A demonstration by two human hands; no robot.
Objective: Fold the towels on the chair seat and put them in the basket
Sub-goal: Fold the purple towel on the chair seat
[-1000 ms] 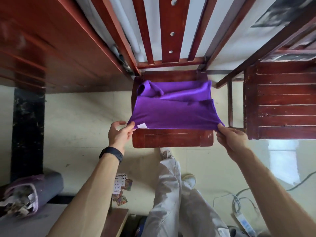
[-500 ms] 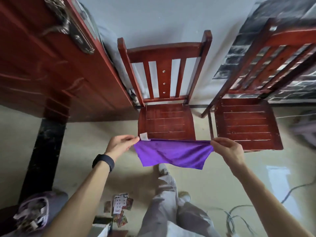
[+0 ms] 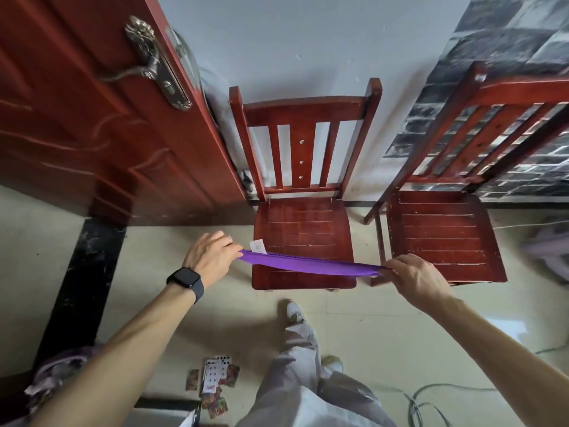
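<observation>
A purple towel (image 3: 308,264) is stretched taut and nearly edge-on above the front of the red wooden chair seat (image 3: 303,226). My left hand (image 3: 212,257), with a black watch on the wrist, pinches its left corner, where a small white label sticks up. My right hand (image 3: 415,275) pinches the right corner. The seat under the towel is bare. No basket can be made out for sure.
A second red chair (image 3: 443,235) stands right of the first. A red door (image 3: 92,118) with a metal handle is at the left. Playing cards (image 3: 215,380) lie on the floor by my legs. Cables (image 3: 431,402) trail at lower right, and a purple bundle (image 3: 52,377) sits lower left.
The towel was lifted off the seat, hung down in front of it, and is now raised flat and level over the seat's front. My view has tilted up and pulled back.
</observation>
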